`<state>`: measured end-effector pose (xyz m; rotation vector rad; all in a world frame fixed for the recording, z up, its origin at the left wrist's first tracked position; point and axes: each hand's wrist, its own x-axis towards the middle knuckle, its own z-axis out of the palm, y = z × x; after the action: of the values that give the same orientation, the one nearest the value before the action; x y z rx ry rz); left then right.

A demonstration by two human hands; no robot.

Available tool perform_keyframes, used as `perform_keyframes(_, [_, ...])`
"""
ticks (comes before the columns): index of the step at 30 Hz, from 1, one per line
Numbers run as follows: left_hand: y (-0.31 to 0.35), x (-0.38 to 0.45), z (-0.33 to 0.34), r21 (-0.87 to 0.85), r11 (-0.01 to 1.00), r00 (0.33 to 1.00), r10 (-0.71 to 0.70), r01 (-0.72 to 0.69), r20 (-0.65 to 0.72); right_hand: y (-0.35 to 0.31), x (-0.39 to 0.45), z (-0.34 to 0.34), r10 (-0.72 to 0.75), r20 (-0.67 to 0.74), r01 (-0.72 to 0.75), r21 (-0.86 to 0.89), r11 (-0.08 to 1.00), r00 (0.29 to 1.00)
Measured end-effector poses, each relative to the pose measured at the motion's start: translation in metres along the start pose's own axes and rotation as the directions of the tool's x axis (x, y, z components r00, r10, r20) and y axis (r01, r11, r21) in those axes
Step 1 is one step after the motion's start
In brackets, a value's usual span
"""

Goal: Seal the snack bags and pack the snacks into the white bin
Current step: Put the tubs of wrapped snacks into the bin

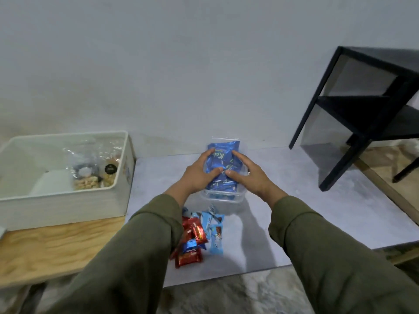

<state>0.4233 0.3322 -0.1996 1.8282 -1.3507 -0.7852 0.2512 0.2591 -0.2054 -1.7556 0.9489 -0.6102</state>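
Note:
A clear zip bag full of blue snack packets lies on the grey mat in the middle. My left hand presses on its left side and my right hand on its right, thumbs meeting over the packets. The bag's top edge points toward the wall. Nearer to me lies a loose pile of red and light-blue snack bars. The white bin stands at the left and holds clear bags of nuts.
The bin rests on a wooden board at the left. A black metal side table stands at the right, one leg on the grey mat. A white wall rises directly behind.

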Motion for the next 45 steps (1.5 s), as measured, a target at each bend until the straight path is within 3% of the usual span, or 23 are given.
perform_keyframes(6, [-0.028,-0.042,-0.110,-0.004,0.999,0.988,0.031,-0.032,-0.150,-0.076,0.017,0.090,-0.132,0.031,0.131,0.015,0.991,0.991])
perform_keyframes(12, [-0.083,-0.098,-0.233,0.065,0.997,0.976,0.059,-0.047,-0.209,-0.143,0.015,0.216,-0.210,0.059,0.206,0.061,0.977,0.976])
perform_keyframes(22, [-0.176,-0.168,-0.376,0.010,0.999,0.942,-0.025,0.030,-0.334,-0.223,0.027,0.387,-0.283,0.158,0.276,0.063,0.959,0.946])
perform_keyframes(32, [-0.253,-0.129,-0.429,-0.125,0.981,0.935,-0.178,0.146,-0.307,-0.221,0.098,0.470,-0.197,0.265,0.179,0.090,0.980,0.944])
perform_keyframes(45, [-0.357,-0.043,-0.426,-0.130,0.898,0.885,-0.437,0.420,-0.163,-0.146,0.186,0.545,0.094,0.379,-0.162,0.151,0.975,0.921])
